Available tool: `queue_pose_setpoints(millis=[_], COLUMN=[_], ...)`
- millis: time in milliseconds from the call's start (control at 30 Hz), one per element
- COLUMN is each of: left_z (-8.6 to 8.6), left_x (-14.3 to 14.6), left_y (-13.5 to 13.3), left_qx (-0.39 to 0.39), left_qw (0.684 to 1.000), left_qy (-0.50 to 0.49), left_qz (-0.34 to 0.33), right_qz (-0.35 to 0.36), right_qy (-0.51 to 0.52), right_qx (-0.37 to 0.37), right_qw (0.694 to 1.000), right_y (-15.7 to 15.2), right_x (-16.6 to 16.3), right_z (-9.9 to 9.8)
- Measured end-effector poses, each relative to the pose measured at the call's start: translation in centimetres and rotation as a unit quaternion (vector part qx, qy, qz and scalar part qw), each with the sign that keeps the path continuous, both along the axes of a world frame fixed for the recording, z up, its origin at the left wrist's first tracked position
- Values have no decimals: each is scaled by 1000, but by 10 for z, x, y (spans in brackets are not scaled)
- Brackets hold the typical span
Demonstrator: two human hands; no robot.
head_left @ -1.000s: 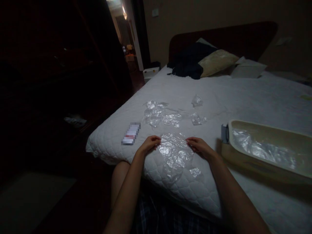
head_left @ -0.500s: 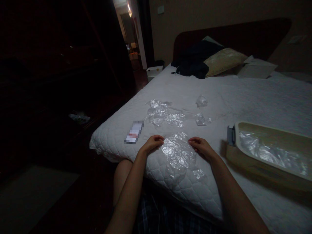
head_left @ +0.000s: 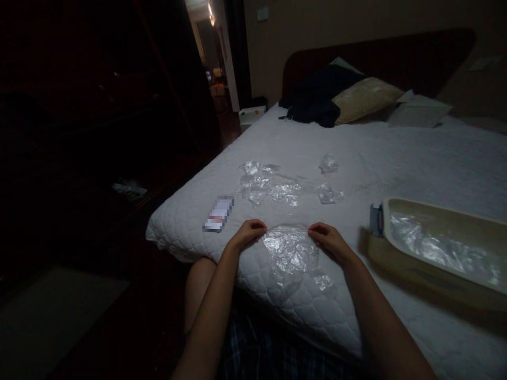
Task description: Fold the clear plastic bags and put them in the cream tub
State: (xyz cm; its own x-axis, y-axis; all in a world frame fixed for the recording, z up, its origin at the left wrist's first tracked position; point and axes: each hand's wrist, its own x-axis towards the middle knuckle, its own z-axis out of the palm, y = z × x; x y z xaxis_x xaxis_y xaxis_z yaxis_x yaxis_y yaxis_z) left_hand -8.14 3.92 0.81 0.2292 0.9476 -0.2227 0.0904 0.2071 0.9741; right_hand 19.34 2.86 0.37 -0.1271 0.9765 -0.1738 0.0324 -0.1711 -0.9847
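A clear, crinkled plastic bag (head_left: 291,250) lies on the white quilted bed near its front corner. My left hand (head_left: 253,230) pinches the bag's upper left corner between thumb and fingers. At the upper right corner, my right hand (head_left: 324,233) has the same kind of pinch. The bag's top edge runs nearly straight between the two hands, while its lower part spreads loosely towards me. Just beyond my hands lie more crumpled clear plastic bags (head_left: 285,191), with a small one (head_left: 328,194) to their right.
To my right stands a beige plastic bin (head_left: 435,282) with a grey latch, clear plastic inside. A phone (head_left: 219,214) rests left of my left hand. Farther back are a gold pillow (head_left: 366,100), dark clothing (head_left: 312,100) and the headboard (head_left: 420,53).
The bag's upper edge, bulging away from me earlier, now sits lower and straighter between my hands. My right hand has shifted very slightly right; the left has stayed put.
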Motion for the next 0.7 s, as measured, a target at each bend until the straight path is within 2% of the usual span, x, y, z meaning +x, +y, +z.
queue_pose_setpoints(millis=[533,700], left_z=[-1,-4], left_x=[-1,-2], left_y=[-2,-1], left_qx=[-4,-8], left_qw=[1000,1000], left_qy=[-10,-10], left_qz=[7,15], right_qz=[-3,-7], right_qy=[-11,-13], right_qx=[27,15], right_qw=[1000,1000], right_y=[1,0], right_x=[0,-1], right_z=[-6,-3])
